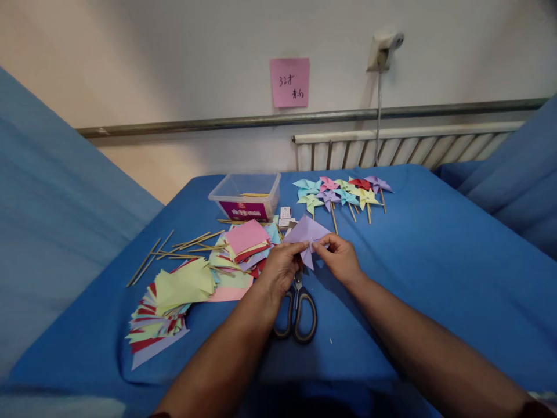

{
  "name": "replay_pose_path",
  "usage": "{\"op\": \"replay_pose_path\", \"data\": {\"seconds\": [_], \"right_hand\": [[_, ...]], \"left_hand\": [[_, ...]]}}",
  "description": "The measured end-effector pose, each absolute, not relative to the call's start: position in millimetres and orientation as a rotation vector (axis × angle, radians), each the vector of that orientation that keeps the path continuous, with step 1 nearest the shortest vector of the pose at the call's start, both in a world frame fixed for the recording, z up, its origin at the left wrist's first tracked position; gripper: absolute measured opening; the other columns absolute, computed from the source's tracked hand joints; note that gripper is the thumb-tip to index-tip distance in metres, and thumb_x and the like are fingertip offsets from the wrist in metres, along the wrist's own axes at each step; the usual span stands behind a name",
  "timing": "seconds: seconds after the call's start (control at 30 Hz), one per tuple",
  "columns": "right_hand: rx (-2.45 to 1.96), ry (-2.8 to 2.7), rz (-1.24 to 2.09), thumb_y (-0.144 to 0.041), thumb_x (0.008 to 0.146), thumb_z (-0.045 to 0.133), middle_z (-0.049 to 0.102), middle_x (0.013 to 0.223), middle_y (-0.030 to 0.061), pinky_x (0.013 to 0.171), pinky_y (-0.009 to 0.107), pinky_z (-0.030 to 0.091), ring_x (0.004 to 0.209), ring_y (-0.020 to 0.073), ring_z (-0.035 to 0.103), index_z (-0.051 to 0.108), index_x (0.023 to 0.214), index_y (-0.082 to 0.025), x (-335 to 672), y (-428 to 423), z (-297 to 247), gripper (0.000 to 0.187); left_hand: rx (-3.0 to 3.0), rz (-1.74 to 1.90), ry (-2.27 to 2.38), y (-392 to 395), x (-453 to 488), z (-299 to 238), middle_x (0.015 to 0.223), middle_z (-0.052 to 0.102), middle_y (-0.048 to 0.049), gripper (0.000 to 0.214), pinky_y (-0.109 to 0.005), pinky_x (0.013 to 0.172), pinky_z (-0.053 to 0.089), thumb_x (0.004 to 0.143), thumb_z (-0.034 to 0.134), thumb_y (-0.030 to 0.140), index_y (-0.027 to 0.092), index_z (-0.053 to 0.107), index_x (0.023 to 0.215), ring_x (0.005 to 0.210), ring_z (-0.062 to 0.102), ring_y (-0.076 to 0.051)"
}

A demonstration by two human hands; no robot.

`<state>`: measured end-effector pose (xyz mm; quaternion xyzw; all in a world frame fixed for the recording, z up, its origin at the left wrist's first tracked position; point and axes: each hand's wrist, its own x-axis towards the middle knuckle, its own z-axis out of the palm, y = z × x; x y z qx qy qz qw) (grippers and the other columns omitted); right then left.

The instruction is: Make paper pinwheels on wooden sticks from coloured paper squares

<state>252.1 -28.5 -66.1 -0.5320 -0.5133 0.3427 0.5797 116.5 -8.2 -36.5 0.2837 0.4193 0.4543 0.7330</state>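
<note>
Both hands hold a folded purple paper (306, 235) above the blue-covered table (435, 261). My left hand (282, 268) pinches its left side with closed fingers. My right hand (340, 256) pinches its lower right part, fingers closed too. Under my left hand lies a pair of scissors (298, 310) with dark handles pointing toward me.
Stacks of coloured paper squares (183, 290) and loose wooden sticks (183, 247) lie to the left. A clear plastic box (248, 196) stands behind them. Several finished paper pinwheels (343, 194) lie at the back. A pink note (289, 82) hangs on the wall.
</note>
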Motion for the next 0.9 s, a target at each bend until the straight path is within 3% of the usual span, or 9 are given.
{"op": "replay_pose_path", "data": {"seconds": [0.77, 0.83, 0.9], "right_hand": [[-1.29, -1.18, 0.851, -0.046, 0.072, 0.07, 0.051, 0.051, -0.004, 0.047, 0.024, 0.032, 0.047, 0.0106, 0.042, 0.062, 0.064, -0.019, 250.3, -29.5, -65.9, 0.03], [-1.246, -1.12, 0.907, -0.044, 0.07, 0.073, 0.058, 0.058, -0.0027, 0.049, 0.025, 0.038, 0.051, 0.0119, 0.048, 0.064, 0.074, -0.019, 251.5, -28.9, -65.1, 0.027], [-1.158, -1.004, 0.955, -0.041, 0.066, 0.077, 0.068, 0.08, 0.0013, 0.059, 0.027, 0.047, 0.065, 0.0152, 0.059, 0.064, 0.091, -0.021, 254.8, -27.1, -62.8, 0.034]], "left_hand": [[0.677, 0.998, 1.066, -8.7, 117.4, -35.2, 0.055, 0.065, -0.0034, 0.026, -0.024, 0.052, 0.045, 0.047, 0.085, 0.022, 0.01, 0.068, 0.062, 0.049, 0.056, -0.012], [0.691, 1.002, 1.081, -7.9, 116.3, -33.9, 0.053, 0.064, -0.0036, 0.021, -0.024, 0.05, 0.043, 0.049, 0.082, 0.021, 0.01, 0.067, 0.059, 0.047, 0.055, -0.012], [0.736, 0.974, 1.095, -7.2, 113.9, -31.7, 0.054, 0.065, -0.0049, 0.017, -0.025, 0.049, 0.042, 0.052, 0.079, 0.021, 0.01, 0.067, 0.059, 0.046, 0.055, -0.013]]}}
